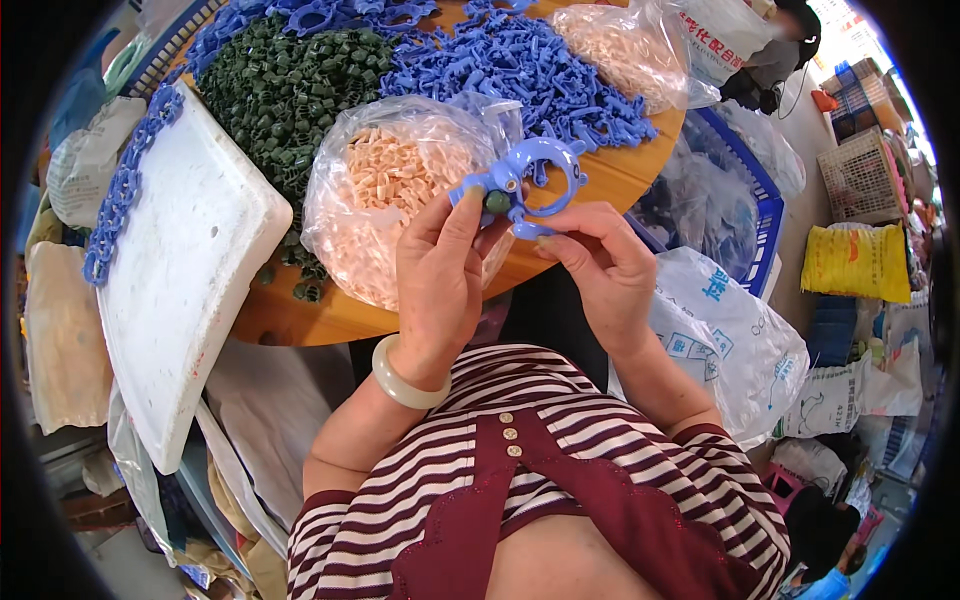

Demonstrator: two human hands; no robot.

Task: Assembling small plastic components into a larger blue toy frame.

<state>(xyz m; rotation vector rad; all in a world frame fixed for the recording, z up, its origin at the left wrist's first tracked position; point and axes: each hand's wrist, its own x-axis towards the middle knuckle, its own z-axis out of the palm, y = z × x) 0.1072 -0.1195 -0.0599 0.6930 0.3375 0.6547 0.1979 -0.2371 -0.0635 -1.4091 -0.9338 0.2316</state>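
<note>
Between my two hands, over the table's near edge, is a blue plastic toy part (545,178) with a large ring and a small animal-like head. A dark green piece (496,202) sits against it by my left thumb. My left hand (445,245) is closed around the blue part's left end. The thumb and fingers of my right hand (598,258) pinch its lower tip. Just behind my left hand lies an open clear bag of peach-coloured plastic pieces (395,170).
A pile of dark green pieces (290,100) and a heap of blue parts (510,80) cover the round wooden table (300,318). A white foam board (190,230) leans at the left, blue pieces along its edge. At the right stand a blue basket (765,215) and white plastic bags (715,340).
</note>
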